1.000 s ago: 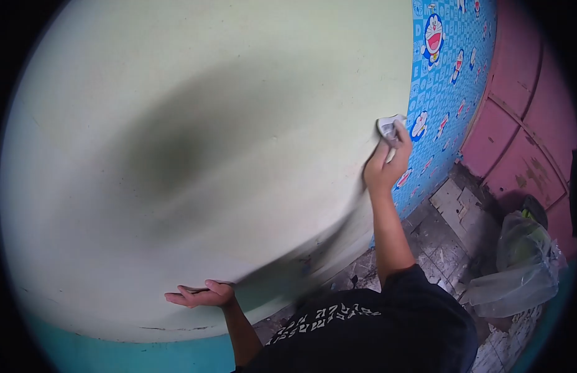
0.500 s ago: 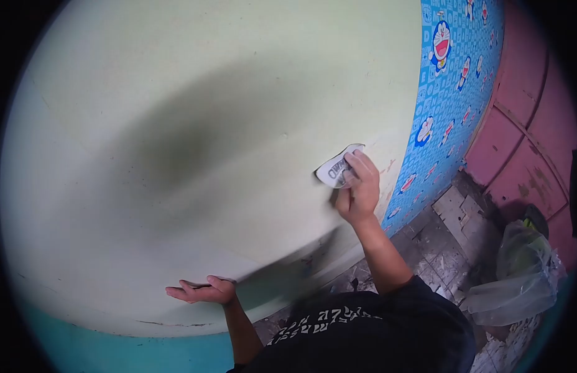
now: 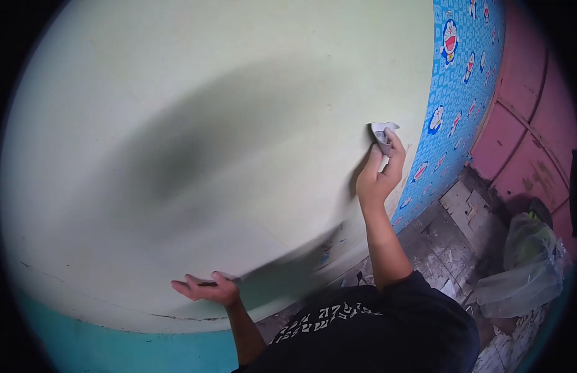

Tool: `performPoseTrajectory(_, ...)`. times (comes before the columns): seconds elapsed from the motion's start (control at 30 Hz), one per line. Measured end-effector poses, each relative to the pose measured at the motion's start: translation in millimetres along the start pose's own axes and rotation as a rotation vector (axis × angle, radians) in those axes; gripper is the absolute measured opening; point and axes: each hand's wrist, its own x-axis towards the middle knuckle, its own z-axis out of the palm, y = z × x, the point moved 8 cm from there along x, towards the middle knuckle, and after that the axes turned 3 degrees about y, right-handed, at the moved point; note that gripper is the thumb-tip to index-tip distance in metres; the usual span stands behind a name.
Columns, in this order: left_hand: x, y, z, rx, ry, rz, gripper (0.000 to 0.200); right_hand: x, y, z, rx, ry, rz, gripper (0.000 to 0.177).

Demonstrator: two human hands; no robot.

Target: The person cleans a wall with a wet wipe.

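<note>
My right hand (image 3: 378, 174) grips paper (image 3: 382, 132), pressing it on wall (image 3: 239, 124). My left hand (image 3: 204, 289) open, fingers spread, palm against wall low down.

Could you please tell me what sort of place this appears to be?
Probably a worn room in a home: a pale green wall beside cartoon wallpaper, a pink panelled door, and a cracked tile floor with a plastic bag on it. The right hand presses a scrap to the wall.
</note>
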Motion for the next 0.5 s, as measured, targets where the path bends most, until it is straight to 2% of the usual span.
performPoseTrajectory(0.07,14,-15,-14,0.036,0.023,-0.003,0.072,-13,-37,11,-0.007,-0.037,-0.154,0.031)
performPoseTrajectory(0.13,23,-35,-28,0.089,0.045,-0.005,0.071,-46,-91,25,0.062,-0.241,-0.425,0.012)
performPoseTrajectory(0.2,30,-53,-39,0.136,0.048,-0.035,0.071,-61,-103,31,0.073,-0.329,-0.537,0.021)
performPoseTrajectory(0.27,35,-75,-51,0.165,0.06,-0.043,0.072,-42,-71,23,-0.007,-0.069,-0.177,0.027)
performPoseTrajectory(0.3,37,-86,-56,0.183,0.055,-0.037,0.072,-37,-54,17,0.07,0.027,0.091,0.036)
performPoseTrajectory(0.4,35,-106,-63,0.194,0.063,0.004,0.073,-52,-82,26,-0.016,0.003,-0.056,0.032)
performPoseTrajectory(0.43,34,-108,-60,0.181,0.087,0.041,0.073,-65,-113,32,-0.032,-0.084,-0.338,0.029)
performPoseTrajectory(0.5,33,-113,-60,0.182,0.113,0.098,0.073,-91,-141,39,0.089,-0.251,-0.504,0.024)
